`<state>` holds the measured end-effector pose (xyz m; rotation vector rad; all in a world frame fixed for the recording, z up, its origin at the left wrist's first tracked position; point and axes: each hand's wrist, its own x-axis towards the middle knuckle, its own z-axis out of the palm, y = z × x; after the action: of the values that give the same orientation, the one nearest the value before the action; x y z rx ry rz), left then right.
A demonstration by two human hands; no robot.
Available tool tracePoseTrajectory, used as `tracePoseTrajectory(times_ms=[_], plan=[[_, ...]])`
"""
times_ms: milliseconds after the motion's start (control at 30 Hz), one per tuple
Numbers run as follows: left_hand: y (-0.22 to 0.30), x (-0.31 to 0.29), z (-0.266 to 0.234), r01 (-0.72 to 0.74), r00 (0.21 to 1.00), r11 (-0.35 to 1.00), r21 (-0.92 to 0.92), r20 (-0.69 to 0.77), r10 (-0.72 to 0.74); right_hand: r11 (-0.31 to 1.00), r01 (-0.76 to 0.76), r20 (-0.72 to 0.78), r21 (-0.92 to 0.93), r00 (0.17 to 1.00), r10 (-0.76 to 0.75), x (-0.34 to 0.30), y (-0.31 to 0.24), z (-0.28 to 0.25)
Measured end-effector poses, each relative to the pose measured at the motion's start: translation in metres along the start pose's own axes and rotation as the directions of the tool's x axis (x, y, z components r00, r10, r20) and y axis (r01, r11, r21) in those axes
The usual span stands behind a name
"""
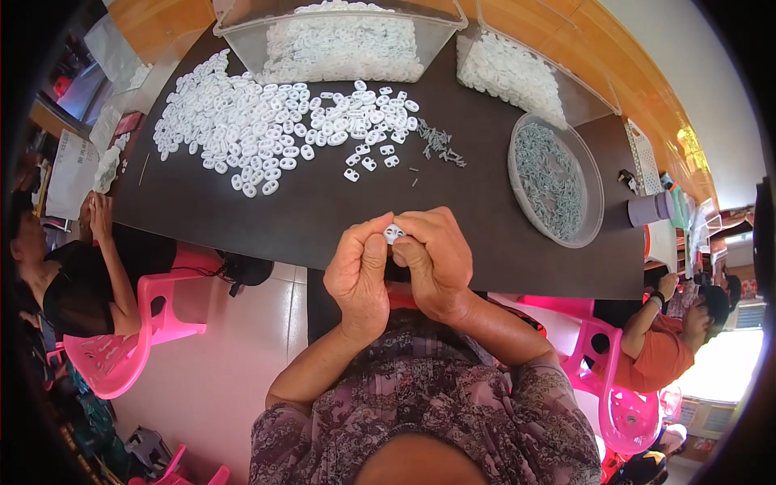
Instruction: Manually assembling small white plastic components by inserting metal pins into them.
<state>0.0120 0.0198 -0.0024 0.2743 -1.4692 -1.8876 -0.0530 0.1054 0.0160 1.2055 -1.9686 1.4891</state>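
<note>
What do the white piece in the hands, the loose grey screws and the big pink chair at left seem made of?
White piece: probably hard plastic, smooth; its even colour and rounded outline suggest moulding.
Grey screws: likely metal, dull, judging by colour; coating unclear.
Pink chair: likely plastic, glossy, judging by highlights and cut-out slots.

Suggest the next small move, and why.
Probably a light, even squeeze on the white piece: the left hand and right hand already pinch it from either side, while the loose screws lie farther up the table, untouched.
</note>
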Motion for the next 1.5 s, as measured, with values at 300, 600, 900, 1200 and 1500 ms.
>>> tracePoseTrajectory(times_ms=[300,600,900,1200,1500], plan=[[0.001,0.055,-0.031,-0.201,0.980,0.771,0.604,0.122,0.160,0.970,-0.049,0.019,-0.237,0.998,0.055,0.057,0.026,-0.060],[-0.014,0.094,-0.027,-0.535,0.840,0.252,0.807,0.476,0.260,0.723,-0.017,-0.124,-0.690,0.988,-0.095,0.178,0.134,-0.150],[-0.012,0.097,-0.029,-0.476,0.879,0.375,0.796,0.449,0.161,0.508,0.007,-0.036,-0.862,0.997,-0.075,0.187,0.166,-0.148],[-0.015,0.097,-0.036,-0.455,0.888,0.426,0.782,0.435,0.149,0.863,0.328,0.390,-0.385,0.905,-0.170,0.096,0.081,-0.065],[-0.010,0.095,-0.032,-0.439,0.897,0.334,0.834,0.423,0.124,0.900,0.297,0.534,-0.319,0.841,-0.088,0.053,0.088,-0.032]])
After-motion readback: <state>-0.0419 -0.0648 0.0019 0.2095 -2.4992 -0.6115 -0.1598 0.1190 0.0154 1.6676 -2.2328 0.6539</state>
